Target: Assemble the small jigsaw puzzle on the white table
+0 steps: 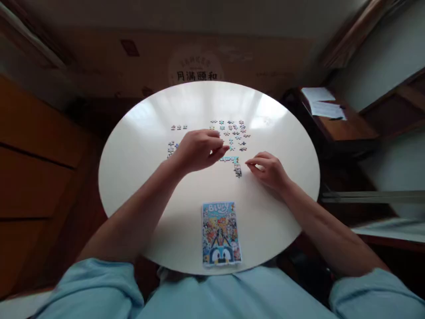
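My left hand [201, 150] hovers over the middle of the table, thumb and fingers drawn together in a pinch. Anything between its fingertips is too small or hidden to make out. Just beyond it lie several loose jigsaw puzzle pieces [236, 133]. A joined strip of puzzle pieces [238, 170] forms a corner between my two hands. To its right, my right hand [268, 170] is closed in a pinch, fingertips apart from the strip; I cannot see what it holds, if anything. Part of the joined row is covered by my left hand.
A colourful Bluey picture sheet [221, 235] lies near the front edge of the white oval table [133, 177]. More loose pieces [179, 127] sit at the back left, others beside my left wrist. Papers [327, 110] and a pen rest on a wooden side table [352, 128] at right.
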Demonstrator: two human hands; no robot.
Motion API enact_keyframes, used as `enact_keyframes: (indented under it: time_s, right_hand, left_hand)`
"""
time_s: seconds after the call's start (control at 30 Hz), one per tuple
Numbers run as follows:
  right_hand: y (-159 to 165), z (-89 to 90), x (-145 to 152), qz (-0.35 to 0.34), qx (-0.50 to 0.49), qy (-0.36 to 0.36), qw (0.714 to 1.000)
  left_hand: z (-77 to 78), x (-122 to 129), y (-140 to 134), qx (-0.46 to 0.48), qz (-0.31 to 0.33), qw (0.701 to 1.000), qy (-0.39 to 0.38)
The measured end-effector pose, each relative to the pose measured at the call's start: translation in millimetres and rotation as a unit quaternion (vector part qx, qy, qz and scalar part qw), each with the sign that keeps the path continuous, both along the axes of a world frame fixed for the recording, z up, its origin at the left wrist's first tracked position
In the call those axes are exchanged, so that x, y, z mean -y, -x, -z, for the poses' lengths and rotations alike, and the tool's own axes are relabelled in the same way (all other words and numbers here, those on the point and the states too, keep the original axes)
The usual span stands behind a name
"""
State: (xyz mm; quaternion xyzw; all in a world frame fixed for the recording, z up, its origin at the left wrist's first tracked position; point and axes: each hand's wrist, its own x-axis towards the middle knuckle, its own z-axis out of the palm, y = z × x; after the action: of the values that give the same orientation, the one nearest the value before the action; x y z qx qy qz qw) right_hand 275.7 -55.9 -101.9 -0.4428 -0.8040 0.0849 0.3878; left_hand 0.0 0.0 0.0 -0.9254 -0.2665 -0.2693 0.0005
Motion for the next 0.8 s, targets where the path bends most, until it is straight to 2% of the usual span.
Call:
enact_keyframes:
  time_s: [0.13,0.23,0.3,0.4,0.47,0.6,0.7,0.8]
  right_hand:
    - [2,-1.5,-1,0.024,-0.032,0.003,0.999]
    - [1,-3.2,-1,0.047,-0.065,0.007,0.997]
    - [0,-4.0,-1,0.067,-0.094,-0.017,0.993]
    - [-4,-5.1,-1,0.092,-0.125,-0.044,0.987]
    - [-6,-5.9,-1,0.103,-0.131,-0.057,0.984]
    - [-8,-7.7,2,0.129,-0.138,-0.075,0.979]
    - [-8,-7.8,2,0.175,-0.15,-0.083,0.969]
    - [-8,-5.4,1,0.223,-0.145,-0.073,0.961]
  left_hand:
    - [-16.9,-6,42,0.06,-0.077,0.995,-0.022]
    - [-21.0,-13,83,0.19,-0.178,0.964,-0.058]
    - [-16.8,-20,109,0.266,-0.238,0.93,-0.083]
    - [0.5,-30,134,0.322,-0.311,0.888,-0.103]
    - [15.7,-35,141,0.301,-0.359,0.88,-0.08]
    - [39.1,-41,139,0.165,-0.41,0.896,0.033]
    - [45.9,-43,137,0.104,-0.412,0.901,0.09]
    - [47.7,-43,137,0.092,-0.416,0.898,0.112]
